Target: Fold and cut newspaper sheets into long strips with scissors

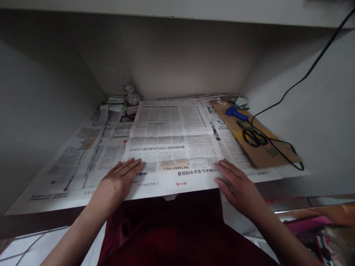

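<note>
A printed newspaper sheet (166,129) lies lengthwise over other newspapers that cover the desk in front of me. My left hand (119,181) rests flat at the sheet's near left edge, fingers stretched out and pointing inward. At the near right edge lies my right hand (237,183), palm down, its thumb apart from the straight fingers. Both hands touch the paper and neither grips anything. A horizontal crease crosses the middle of the sheet. What lies under my palms is hidden.
On the right a cardboard piece (260,151) carries a blue glue gun (237,112) with a black cord and black-handled scissors (253,136). Pine cones (131,96) stand at the back left. A long newspaper strip (95,144) lies left. Walls and an overhead shelf (177,13) enclose the desk.
</note>
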Available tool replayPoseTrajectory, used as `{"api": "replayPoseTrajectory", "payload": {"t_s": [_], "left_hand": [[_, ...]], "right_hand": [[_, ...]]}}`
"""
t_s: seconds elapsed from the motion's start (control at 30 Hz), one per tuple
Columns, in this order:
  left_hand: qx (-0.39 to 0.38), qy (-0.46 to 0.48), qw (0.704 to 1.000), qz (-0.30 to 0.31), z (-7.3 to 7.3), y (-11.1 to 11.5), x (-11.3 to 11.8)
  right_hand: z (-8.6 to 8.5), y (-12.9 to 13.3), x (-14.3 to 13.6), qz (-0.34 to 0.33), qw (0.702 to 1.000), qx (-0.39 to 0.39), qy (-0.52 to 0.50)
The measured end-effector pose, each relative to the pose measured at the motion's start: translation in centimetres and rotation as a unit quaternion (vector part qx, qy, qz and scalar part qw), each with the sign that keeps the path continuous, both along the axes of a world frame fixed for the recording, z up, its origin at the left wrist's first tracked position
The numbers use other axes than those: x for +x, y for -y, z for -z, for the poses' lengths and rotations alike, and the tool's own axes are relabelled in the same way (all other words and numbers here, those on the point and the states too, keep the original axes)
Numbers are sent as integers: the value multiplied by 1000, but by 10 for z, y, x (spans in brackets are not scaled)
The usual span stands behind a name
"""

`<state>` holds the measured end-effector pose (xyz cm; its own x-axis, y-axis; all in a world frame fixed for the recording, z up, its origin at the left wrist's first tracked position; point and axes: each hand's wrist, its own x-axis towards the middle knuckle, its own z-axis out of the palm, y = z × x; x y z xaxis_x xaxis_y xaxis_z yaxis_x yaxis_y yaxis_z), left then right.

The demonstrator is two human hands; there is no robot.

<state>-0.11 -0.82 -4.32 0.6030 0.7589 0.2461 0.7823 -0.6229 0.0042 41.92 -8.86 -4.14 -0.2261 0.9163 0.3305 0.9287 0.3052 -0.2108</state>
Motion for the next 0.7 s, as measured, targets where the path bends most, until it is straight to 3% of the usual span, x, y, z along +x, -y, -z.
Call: {"api": "replayPoseTrajectory", "payload": {"t_s": [0.2, 0.37, 0.5, 0.7], "left_hand": [[12, 14, 999, -29, 0, 0, -2], [42, 33, 989, -140, -9, -7, -16], [43, 52, 975, -212, -8, -21, -25], [58, 29, 980, -186, -1, -43, -26]], "right_hand": [[-3, -4, -6, -5, 1000, 10, 2], [-8, 4, -21, -71, 997, -21, -17], [-11, 5, -40, -120, 991, -38, -47], [-10, -1, -53, -165, 982, -30, -83]]}}
